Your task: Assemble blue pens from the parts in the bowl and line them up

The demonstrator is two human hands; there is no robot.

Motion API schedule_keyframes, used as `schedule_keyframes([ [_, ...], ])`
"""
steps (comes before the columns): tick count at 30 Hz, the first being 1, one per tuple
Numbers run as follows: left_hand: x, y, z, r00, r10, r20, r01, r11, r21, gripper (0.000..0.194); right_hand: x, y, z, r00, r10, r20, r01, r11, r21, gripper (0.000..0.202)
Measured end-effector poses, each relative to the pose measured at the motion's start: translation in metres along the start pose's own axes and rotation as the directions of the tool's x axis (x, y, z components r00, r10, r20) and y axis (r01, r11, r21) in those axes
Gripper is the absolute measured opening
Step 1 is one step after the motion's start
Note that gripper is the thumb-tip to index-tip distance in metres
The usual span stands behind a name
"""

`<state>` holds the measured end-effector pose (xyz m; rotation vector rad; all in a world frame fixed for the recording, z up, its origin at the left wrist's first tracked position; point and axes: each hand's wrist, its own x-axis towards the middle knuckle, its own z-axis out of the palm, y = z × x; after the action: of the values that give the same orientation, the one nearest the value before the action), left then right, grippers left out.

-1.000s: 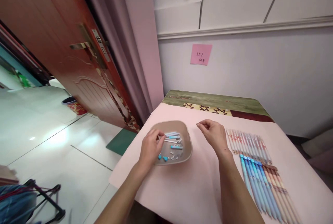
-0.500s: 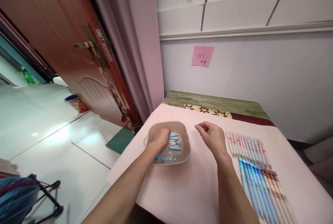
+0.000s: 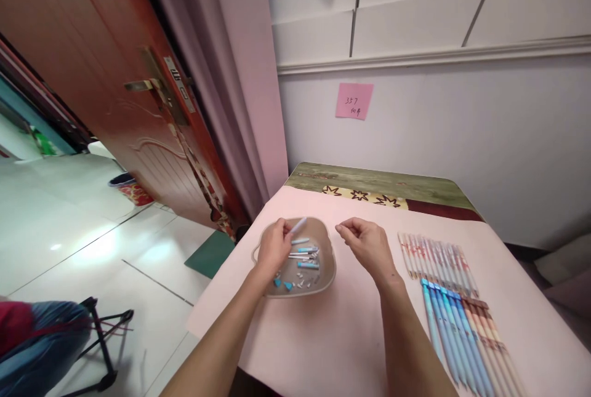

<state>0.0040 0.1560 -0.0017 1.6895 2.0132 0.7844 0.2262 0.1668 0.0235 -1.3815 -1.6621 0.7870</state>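
Note:
Over a beige plastic basin (image 3: pixel 329 274), my left hand (image 3: pixel 274 246) pinches a pale lavender pen barrel (image 3: pixel 299 224), its free end slanting up to the right. Inside the basin lie light-blue pen parts (image 3: pixel 308 265), thin white rods (image 3: pixel 301 255), small blue clip-like pieces (image 3: pixel 287 286) and several tiny pale bits (image 3: pixel 302 283). To the right of the basin, my right hand (image 3: pixel 367 243) hovers above the pink table cover with thumb and fingertips pressed together. Whatever it may hold is too small or hidden to make out.
On the right lie a row of clear pens with reddish patterns (image 3: pixel 436 261), a row of blue pens (image 3: pixel 455 335) and brown-beige pens (image 3: pixel 492 341). Behind the table (image 3: pixel 369 317) is a white wall with a pink note (image 3: pixel 354 101). A seated person's leg (image 3: pixel 50 335) shows lower left.
My left hand has risen from the basin's contents with the lavender pen barrel now showing in its fingers. My right hand keeps its pinched pose. The view has shifted slightly.

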Motion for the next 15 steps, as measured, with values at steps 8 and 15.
schedule_keyframes([
  [8, -0.032, 0.035, -0.004, 0.928, 0.201, 0.313, 0.039, 0.784, -0.62, 0.022, -0.006, -0.01, 0.029, 0.95, 0.007, 0.312, -0.213, 0.745, 0.632, 0.042],
  [15, -0.004, 0.007, 0.004, 0.944, 0.229, 0.237, -0.194, 0.967, -0.163, 0.02, 0.003, -0.002, 0.025, 0.979, 0.192, 0.07, -0.18, 0.645, 0.743, 0.036],
])
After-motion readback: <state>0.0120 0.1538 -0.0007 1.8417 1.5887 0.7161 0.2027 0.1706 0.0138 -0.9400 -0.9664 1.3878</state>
